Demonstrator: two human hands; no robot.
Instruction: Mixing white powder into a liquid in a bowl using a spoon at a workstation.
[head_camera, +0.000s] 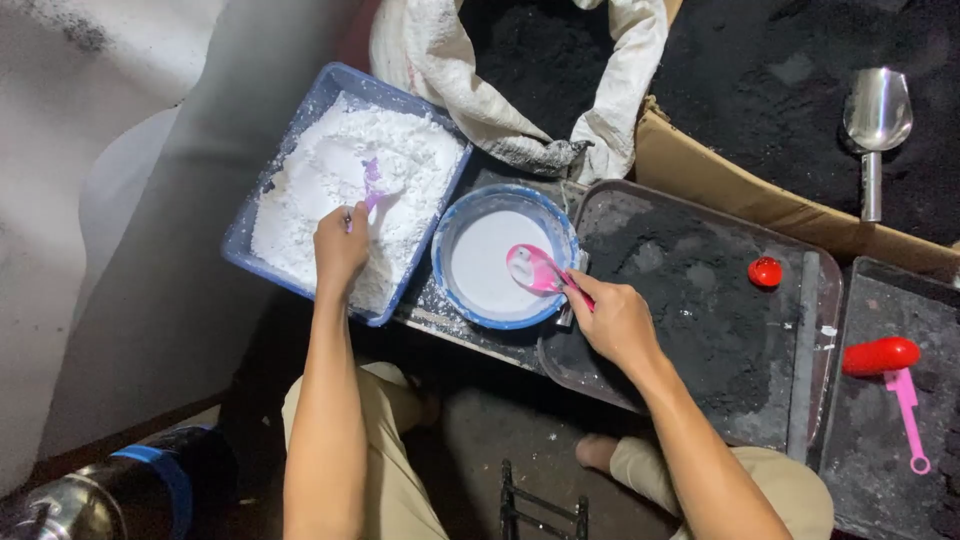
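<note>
White powder already covers the floor of the round blue-rimmed bowl (505, 255) in an even layer, while the blue tray (300, 130) beside it is heaped, so I judge the filling partly done. Left hand (340, 245) grips a purple scoop (373, 185) dug upright into the heap; right hand (615, 320) clasps a pink spoon (535, 268), long axis slanting up-left, bowl end over the powder.

Three pink spoons (535, 268), two dark trays (700, 300), one bowl (450, 240).
</note>
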